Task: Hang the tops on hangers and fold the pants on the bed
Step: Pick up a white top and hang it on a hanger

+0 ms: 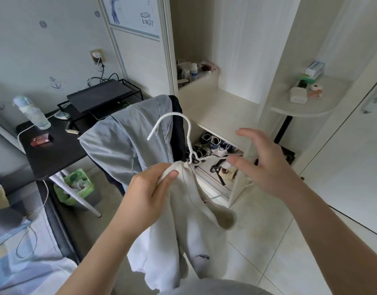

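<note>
A white top (179,226) with a small dark embroidered mark hangs down in front of me from a white wire hanger (183,133), whose hook sticks up above it. My left hand (149,188) pinches the top's shoulder fabric close to the hanger's neck. To the right, my right hand (262,160) hovers with fingers spread, holding nothing. A light blue garment (123,141) and a dark one (179,124) are draped over a chair back behind the hanger.
The open wardrobe (223,111) stands ahead with shoes (215,145) at its bottom. A black desk (58,150) with a bottle, a monitor and cables is at the left, a green bin (77,186) under it. The bed (24,241) lies at the lower left.
</note>
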